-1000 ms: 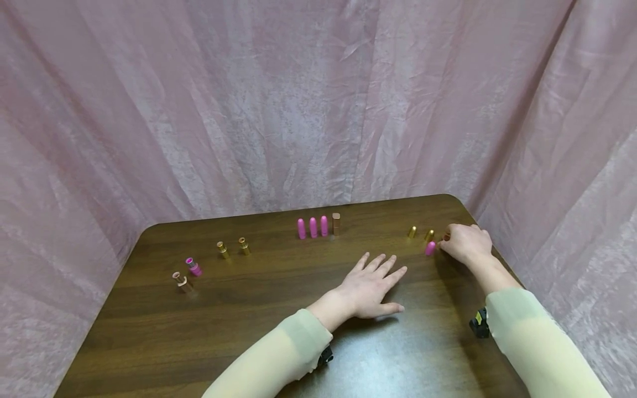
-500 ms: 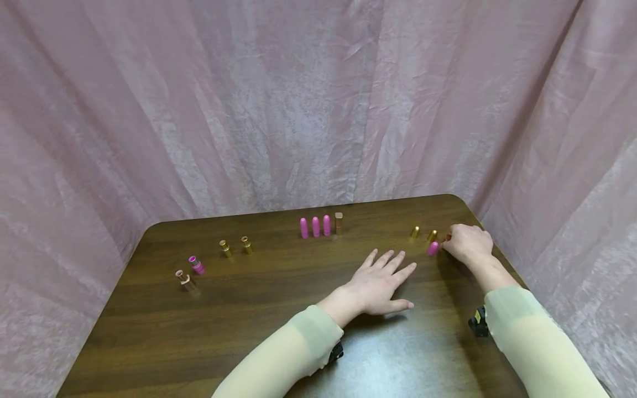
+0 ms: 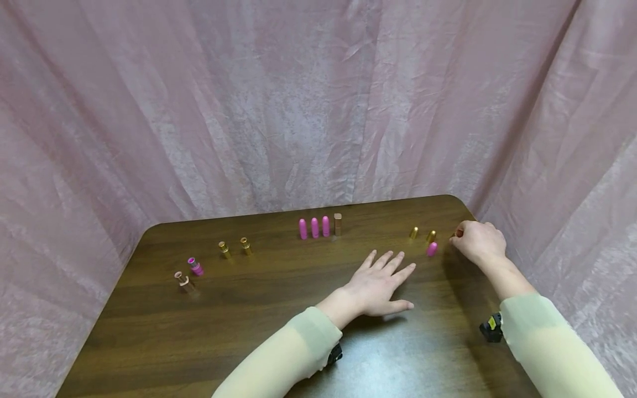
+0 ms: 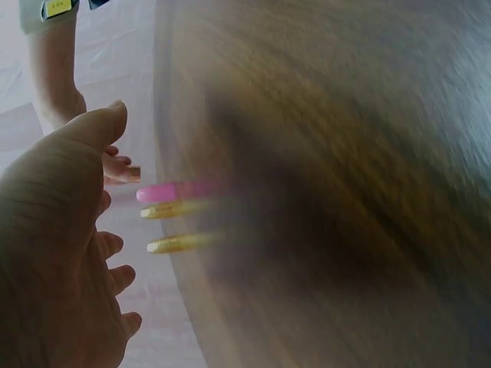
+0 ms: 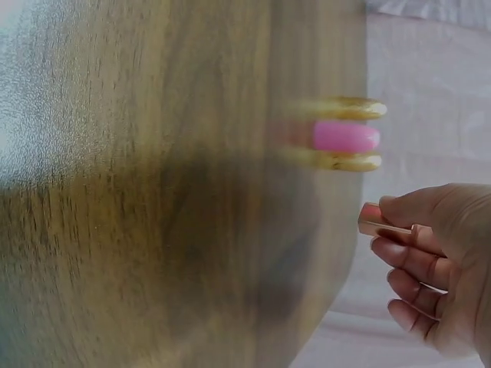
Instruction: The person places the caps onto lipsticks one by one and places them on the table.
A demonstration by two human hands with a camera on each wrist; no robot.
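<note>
In the head view my right hand is at the table's far right, beside a pink lipstick cap and two gold caps, one gold cap close behind it and another gold cap to its left. Thumb and fingers pinch a rose-gold lipstick cap, plain in the right wrist view. My left hand is spread palm down over the middle of the table, fingers straight, holding nothing. Its nearest things are the pink and gold caps.
Toward the back of the wooden table stand three pink lipstick tubes and a rose-gold tube. Uncapped bases stand at the left: rose-gold, pink and two gold ones. Pink curtains hang behind.
My right hand has moved right, away from the pink cap, with the rose-gold cap pinched in it. My left hand shifted slightly right at first, then stayed put.
</note>
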